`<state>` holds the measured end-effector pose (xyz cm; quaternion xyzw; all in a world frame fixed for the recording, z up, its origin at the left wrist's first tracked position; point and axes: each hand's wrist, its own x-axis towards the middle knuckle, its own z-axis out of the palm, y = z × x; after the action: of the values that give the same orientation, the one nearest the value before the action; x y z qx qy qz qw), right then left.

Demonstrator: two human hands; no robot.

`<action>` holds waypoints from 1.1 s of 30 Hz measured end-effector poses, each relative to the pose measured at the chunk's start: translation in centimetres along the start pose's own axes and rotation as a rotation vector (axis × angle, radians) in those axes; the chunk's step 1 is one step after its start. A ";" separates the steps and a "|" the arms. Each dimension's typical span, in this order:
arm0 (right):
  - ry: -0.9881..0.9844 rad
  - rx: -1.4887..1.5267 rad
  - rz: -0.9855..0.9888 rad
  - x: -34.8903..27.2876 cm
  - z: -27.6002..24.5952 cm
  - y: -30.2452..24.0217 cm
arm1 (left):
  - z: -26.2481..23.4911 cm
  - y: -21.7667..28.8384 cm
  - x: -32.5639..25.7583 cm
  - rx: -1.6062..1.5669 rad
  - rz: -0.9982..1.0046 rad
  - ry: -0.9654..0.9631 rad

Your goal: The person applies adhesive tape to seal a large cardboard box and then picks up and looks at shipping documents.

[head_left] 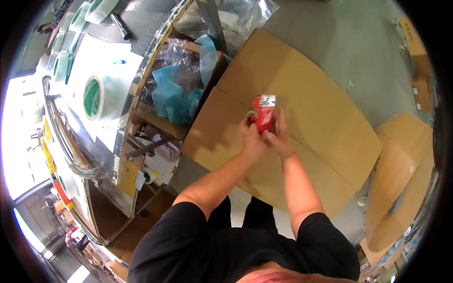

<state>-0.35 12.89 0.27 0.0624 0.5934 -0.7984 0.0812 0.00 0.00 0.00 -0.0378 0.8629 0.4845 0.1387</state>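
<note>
A red hand-held tape dispenser (pixel 264 120) with a shiny metal front is held over a large brown cardboard box (pixel 311 94). My left hand (pixel 252 139) is closed around its near left part, where a bit of the tape roll (pixel 251 114) shows. Beside it on the right is my right hand (pixel 280 137), fingers stretched out along the dispenser and thumb at its near end. A small gap shows between those fingers and the red body. The box has closed flaps meeting in a seam that runs under the dispenser.
Left of the box stands a workbench (pixel 141 28) with a large clear tape roll (pixel 94 97), white paper, a black marker (pixel 121 26) and several more rolls. An open carton (pixel 214 70) beside the bench holds blue and clear plastic. Folded cardboard (pixel 398 174) leans at the right.
</note>
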 end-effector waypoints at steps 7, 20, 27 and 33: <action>0.555 0.082 0.352 1.3 -1.9 0.0 | -10.7 0.3 8.8 0.353 0.110 0.214; 0.133 -0.059 0.173 2.8 -3.2 -1.3 | -6.0 -2.3 8.3 -0.062 0.181 0.022; 0.026 -0.262 0.263 4.5 -0.3 -5.8 | -7.1 -5.6 14.1 -1.118 -0.190 -0.699; -0.148 -0.847 0.036 6.9 0.5 -7.3 | -7.8 -6.3 15.0 -1.302 -0.392 -0.777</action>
<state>-8.61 14.09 5.85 -0.0235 0.8602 -0.4851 0.1558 -14.70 -8.92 -5.46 -0.0909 0.2722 0.8383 0.4636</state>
